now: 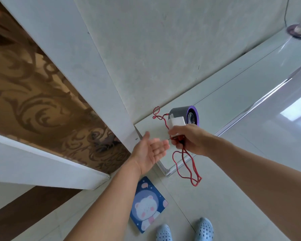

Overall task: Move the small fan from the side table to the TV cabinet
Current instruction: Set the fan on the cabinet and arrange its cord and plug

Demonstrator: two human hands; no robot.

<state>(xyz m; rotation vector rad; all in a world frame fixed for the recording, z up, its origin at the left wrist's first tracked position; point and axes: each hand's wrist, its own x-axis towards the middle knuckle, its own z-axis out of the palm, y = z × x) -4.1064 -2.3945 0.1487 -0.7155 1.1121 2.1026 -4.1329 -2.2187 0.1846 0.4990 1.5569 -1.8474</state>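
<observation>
Forearms: both reach forward from the bottom edge.
Right hand point(189, 140): clenched around the small fan point(184, 117), its white base in the fist.
Fan: grey drum, purple rim, held over the glossy white cabinet top point(233, 105).
Red cord point(186, 169): dangles below the fist.
Left hand point(150, 150): spread, palm up, holding nothing, just beside.

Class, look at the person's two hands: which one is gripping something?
The right hand, closed around the white block and red cord; the left hand is open, empty.
</observation>
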